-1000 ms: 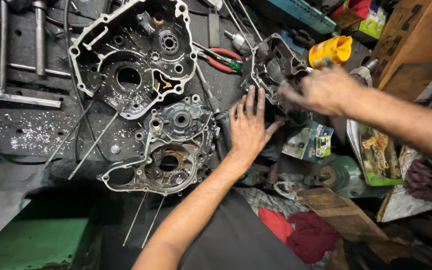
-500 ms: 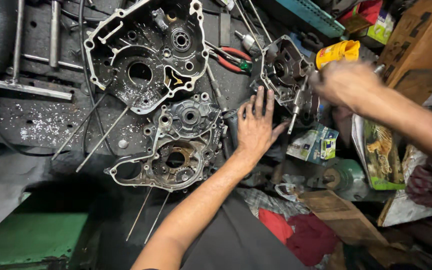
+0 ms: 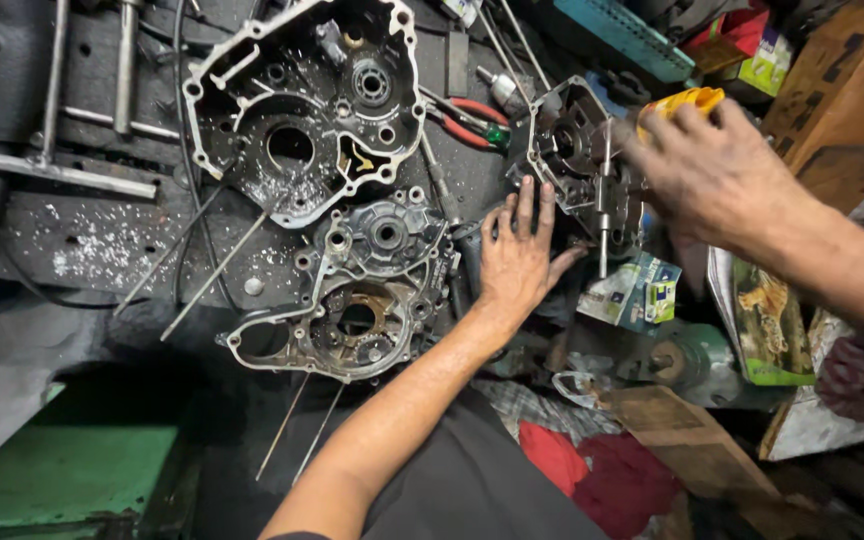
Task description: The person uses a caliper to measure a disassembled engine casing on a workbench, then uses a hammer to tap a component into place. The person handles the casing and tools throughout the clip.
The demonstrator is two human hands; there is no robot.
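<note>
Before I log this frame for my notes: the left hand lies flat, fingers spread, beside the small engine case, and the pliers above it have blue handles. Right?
Not quite. The head view shows the pliers have red handles, not blue. The left hand does lie flat, fingers spread, beside the small engine case.

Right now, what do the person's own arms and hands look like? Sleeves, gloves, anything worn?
Both forearms are bare as far as the frame shows, with no sleeves in view. No gloves on either hand, and no watch, ring or wristband visible. The left hand and right hand are both smudged with dark grease, heaviest on the fingers and knuckles. The right hand is slightly blurred.
</note>
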